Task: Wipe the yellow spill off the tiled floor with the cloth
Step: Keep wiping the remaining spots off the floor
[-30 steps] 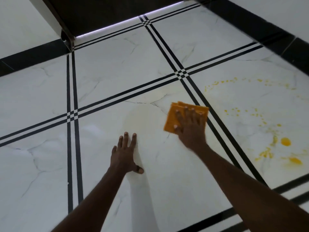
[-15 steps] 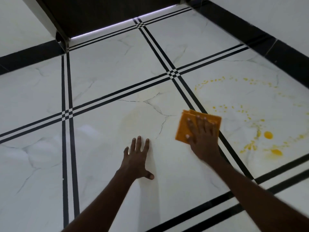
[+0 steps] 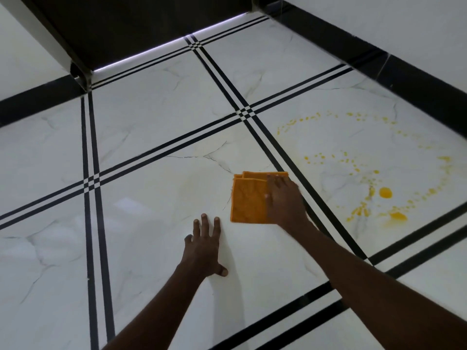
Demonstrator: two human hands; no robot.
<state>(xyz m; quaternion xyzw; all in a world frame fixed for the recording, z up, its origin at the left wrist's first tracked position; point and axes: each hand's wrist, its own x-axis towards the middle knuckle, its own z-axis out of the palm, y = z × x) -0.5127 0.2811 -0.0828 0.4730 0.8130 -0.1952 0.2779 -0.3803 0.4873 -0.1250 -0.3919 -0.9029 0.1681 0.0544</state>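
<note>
Cloth [image 3: 249, 198] on floor [image 3: 151, 122], spill [image 3: 374, 188] to its right.

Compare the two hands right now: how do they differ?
The right hand lies flat on the orange cloth, pressing it to the floor; the left hand rests bare on the white tile, holding nothing. The right hand is nearer the yellow spill; the left sits nearer the person. The right looks motion-blurred, the left sharp. Both are open, palms down.

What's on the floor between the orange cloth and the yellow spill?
In the head view, only the double black tile stripe and bare white tile separate the cloth from the spill.
</note>
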